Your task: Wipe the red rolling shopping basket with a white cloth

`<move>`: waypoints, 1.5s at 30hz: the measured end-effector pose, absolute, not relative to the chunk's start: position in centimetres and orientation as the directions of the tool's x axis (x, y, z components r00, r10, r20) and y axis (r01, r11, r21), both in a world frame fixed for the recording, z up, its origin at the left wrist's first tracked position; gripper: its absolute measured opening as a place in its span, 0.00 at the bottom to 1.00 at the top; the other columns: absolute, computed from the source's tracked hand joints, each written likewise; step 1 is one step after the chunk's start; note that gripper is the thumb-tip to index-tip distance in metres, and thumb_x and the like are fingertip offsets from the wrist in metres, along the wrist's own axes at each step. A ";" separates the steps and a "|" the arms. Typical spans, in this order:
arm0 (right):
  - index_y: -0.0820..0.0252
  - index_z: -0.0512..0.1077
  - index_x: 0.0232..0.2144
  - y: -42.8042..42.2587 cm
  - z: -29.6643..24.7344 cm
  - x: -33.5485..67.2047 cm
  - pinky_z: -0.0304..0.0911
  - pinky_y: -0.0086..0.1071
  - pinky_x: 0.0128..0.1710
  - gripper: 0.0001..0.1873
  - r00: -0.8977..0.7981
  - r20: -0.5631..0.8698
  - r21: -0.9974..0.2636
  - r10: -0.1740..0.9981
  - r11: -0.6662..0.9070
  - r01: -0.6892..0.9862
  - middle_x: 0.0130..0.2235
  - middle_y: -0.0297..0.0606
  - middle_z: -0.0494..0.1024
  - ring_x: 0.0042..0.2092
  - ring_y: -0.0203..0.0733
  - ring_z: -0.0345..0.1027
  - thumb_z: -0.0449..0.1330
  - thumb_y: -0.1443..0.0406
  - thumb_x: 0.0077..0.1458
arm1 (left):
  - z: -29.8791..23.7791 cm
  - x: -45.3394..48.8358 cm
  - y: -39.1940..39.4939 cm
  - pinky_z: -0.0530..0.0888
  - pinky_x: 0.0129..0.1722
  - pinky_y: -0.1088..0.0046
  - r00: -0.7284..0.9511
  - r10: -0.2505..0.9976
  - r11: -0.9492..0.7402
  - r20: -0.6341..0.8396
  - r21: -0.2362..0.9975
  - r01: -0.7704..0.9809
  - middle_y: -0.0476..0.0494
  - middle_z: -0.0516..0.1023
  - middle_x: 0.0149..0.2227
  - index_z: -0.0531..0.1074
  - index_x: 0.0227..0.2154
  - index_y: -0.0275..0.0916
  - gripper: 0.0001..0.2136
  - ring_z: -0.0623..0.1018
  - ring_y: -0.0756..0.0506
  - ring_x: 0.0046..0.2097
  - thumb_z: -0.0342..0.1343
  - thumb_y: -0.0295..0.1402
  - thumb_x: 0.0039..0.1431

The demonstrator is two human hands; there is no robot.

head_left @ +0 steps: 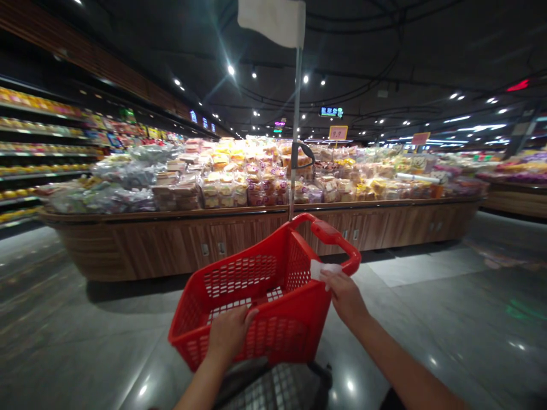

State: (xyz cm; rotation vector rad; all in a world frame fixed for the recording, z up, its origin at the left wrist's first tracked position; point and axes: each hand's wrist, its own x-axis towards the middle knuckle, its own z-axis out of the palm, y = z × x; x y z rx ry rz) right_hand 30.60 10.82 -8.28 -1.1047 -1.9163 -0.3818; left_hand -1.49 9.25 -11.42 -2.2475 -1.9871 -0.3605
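Observation:
A red plastic shopping cart [277,330] with perforated walls stands side-on in front of me, its handle [329,232] at the upper right. My left hand [231,333] is closed over the near rim of the basket, the fingers partly hidden inside it. Near the handle's right end, my right hand [344,293] pinches a white wipe or tissue [320,270] against the top corner of the cart. The part of the basket floor that shows has nothing lying on it. From behind the handle rises a thin pole [297,102] with a white flag [276,21].
A long wood-panelled display counter [145,242], heaped with packaged baked goods [226,182], runs across behind the cart. Stocked shelves [43,136] line the left side. Another display [519,193] stands at the far right. The grey tiled floor [419,319] is shiny.

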 end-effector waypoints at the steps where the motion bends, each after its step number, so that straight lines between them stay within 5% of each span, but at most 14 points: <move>1: 0.56 0.75 0.40 10.7 -7.9 31.0 0.64 0.42 0.49 0.23 -0.241 0.798 -0.143 0.552 0.563 0.814 0.45 0.38 0.77 0.48 0.45 0.68 0.48 0.78 0.48 | -11.4 -1.9 9.3 0.64 0.36 0.71 0.115 0.959 -0.136 0.259 0.064 0.989 0.45 0.78 0.33 0.71 0.30 0.42 0.22 0.76 0.44 0.37 0.34 0.46 0.63; 7: 0.58 0.74 0.42 11.1 -6.6 34.0 0.66 0.44 0.45 0.23 0.024 0.864 -0.248 0.502 0.385 0.889 0.45 0.40 0.77 0.43 0.47 0.69 0.48 0.77 0.48 | -11.4 -3.8 9.9 0.64 0.35 0.71 0.150 0.950 -0.166 0.275 0.036 0.985 0.45 0.78 0.31 0.70 0.28 0.42 0.23 0.75 0.45 0.35 0.34 0.47 0.63; 15: 0.56 0.72 0.46 10.0 -9.1 29.4 0.63 0.42 0.51 0.23 -0.251 0.867 -0.116 0.430 0.665 0.738 0.48 0.38 0.75 0.49 0.43 0.67 0.46 0.77 0.55 | -11.9 -5.4 10.7 0.65 0.35 0.72 0.203 0.923 -0.226 0.328 0.036 0.973 0.47 0.77 0.29 0.70 0.26 0.41 0.24 0.75 0.46 0.34 0.34 0.47 0.63; 22: 0.55 0.74 0.41 10.0 -10.8 29.6 0.66 0.40 0.46 0.15 0.144 0.938 -0.313 0.314 0.597 0.738 0.43 0.42 0.72 0.46 0.44 0.67 0.52 0.72 0.57 | -12.4 -6.8 11.2 0.67 0.38 0.70 0.211 0.901 -0.252 0.379 0.062 0.966 0.45 0.78 0.30 0.72 0.27 0.41 0.23 0.76 0.44 0.36 0.35 0.47 0.62; 30: 0.53 0.69 0.50 10.1 -13.5 23.2 0.65 0.38 0.48 0.21 0.017 0.839 -0.442 0.544 0.662 0.605 0.43 0.41 0.69 0.47 0.44 0.66 0.50 0.73 0.56 | -9.4 -0.5 12.1 0.64 0.47 0.65 0.226 0.840 -0.324 0.492 0.121 0.938 0.41 0.76 0.43 0.70 0.38 0.39 0.20 0.73 0.43 0.46 0.36 0.45 0.63; 35: 0.54 0.69 0.48 11.2 -13.5 24.7 0.66 0.37 0.44 0.18 0.008 0.827 -0.435 0.562 0.631 0.642 0.40 0.40 0.69 0.44 0.43 0.67 0.51 0.71 0.56 | -8.9 7.2 13.7 0.66 0.34 0.74 0.327 0.846 -0.407 0.420 0.115 0.906 0.47 0.78 0.34 0.70 0.35 0.42 0.20 0.77 0.47 0.36 0.37 0.47 0.63; 41: 0.58 0.69 0.36 12.1 -11.8 29.9 0.65 0.39 0.39 0.08 0.339 0.834 -0.531 0.436 0.464 0.709 0.35 0.39 0.69 0.38 0.45 0.65 0.52 0.68 0.56 | -9.9 8.3 13.9 0.63 0.30 0.74 0.302 0.872 -0.366 0.385 0.102 0.925 0.45 0.77 0.31 0.68 0.31 0.41 0.20 0.76 0.46 0.34 0.34 0.46 0.64; 45: 0.59 0.67 0.35 11.6 -12.5 27.4 0.64 0.37 0.38 0.05 0.345 0.767 -0.620 0.541 0.488 0.615 0.35 0.39 0.70 0.37 0.43 0.66 0.52 0.65 0.57 | -9.8 8.0 13.8 0.61 0.30 0.73 0.299 0.873 -0.362 0.386 0.099 0.927 0.46 0.77 0.32 0.67 0.31 0.41 0.21 0.76 0.46 0.35 0.32 0.44 0.65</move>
